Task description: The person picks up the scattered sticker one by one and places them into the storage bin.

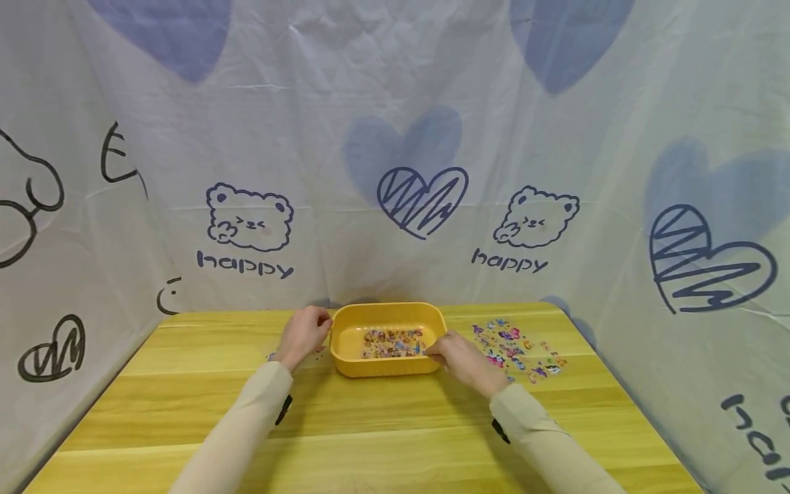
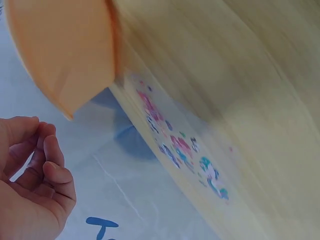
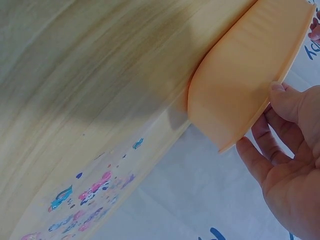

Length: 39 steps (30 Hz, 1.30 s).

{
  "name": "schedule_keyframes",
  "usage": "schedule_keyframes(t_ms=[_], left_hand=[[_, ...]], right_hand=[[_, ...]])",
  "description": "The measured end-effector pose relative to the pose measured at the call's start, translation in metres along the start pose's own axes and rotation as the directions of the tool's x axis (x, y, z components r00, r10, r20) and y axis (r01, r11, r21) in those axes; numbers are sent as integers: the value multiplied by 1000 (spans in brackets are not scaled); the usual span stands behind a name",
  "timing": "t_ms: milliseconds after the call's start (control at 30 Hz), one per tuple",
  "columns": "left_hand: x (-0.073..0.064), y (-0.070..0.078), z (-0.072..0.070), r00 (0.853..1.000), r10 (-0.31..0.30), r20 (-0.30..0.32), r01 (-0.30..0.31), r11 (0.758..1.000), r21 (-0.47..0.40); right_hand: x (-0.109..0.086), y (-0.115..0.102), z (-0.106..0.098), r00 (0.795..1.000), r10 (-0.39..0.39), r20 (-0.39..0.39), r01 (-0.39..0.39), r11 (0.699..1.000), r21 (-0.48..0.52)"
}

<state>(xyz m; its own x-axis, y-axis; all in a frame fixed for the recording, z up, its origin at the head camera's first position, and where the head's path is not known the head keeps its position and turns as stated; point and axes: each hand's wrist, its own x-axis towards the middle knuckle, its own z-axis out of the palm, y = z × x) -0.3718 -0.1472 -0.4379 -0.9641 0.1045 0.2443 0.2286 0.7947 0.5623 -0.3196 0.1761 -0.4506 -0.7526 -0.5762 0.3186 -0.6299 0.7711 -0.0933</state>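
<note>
A yellow plastic basin [image 1: 387, 368] stands near the far side of the table, with many small colourful pieces [image 1: 393, 343] on its bottom and a few blue bits at their right. My right hand [image 1: 464, 362] pinches the basin's right rim, thumb on top and fingers below, as the right wrist view shows. Beside the left end of the basin is my left hand [image 1: 304, 336]. In the left wrist view that hand [image 2: 37, 175] has loosely curled fingers, its thumb and index tips close together, and a gap separates it from the basin [image 2: 65, 50].
Shiny colourful stickers [image 1: 509, 351] lie on the table [image 1: 382, 439] to the right of the basin. A smaller sticker patch [image 2: 182, 145] lies on its left, partly behind my left hand. White cloth [image 1: 333, 240] with hearts and bears hangs behind the table and along both sides.
</note>
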Motion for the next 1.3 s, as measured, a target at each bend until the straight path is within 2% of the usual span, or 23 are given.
schedule_keyframes(t_ms=[133, 300, 600, 833, 900, 1033, 1167, 1300], left_hand=[[-2, -1, -2, 999, 37, -7, -36, 999, 40], [-1, -7, -3, 998, 55, -26, -54, 998, 27], [-4, -32, -12, 999, 21, -48, -19, 999, 39], [-17, -57, -18, 997, -66, 32, 64, 996, 54], [-20, -64, -21, 996, -79, 35, 76, 994, 75], [-25, -76, -27, 992, -94, 80, 85, 991, 105], [-27, -84, -34, 981, -134, 138, 114, 983, 144], [-26, -89, -40, 967, -195, 163, 164, 969, 182]], right_hand=[[0, 0, 0, 1000, 6, 4, -6, 1000, 7], [-1, 0, -1, 1000, -8, -1, 8, 1000, 8], [-4, 0, -4, 1000, 8, -7, -8, 1000, 7], [-7, -1, 0, 1000, -3, -15, 3, 1000, 14], [-7, -2, 1, 1000, -7, -22, 8, 1000, 14], [-6, -3, 1, 1000, -6, -21, 7, 1000, 17], [-3, -3, 2, 1000, 15, -4, -15, 999, 29], [-1, -3, 2, 1000, 20, 5, -21, 999, 27]])
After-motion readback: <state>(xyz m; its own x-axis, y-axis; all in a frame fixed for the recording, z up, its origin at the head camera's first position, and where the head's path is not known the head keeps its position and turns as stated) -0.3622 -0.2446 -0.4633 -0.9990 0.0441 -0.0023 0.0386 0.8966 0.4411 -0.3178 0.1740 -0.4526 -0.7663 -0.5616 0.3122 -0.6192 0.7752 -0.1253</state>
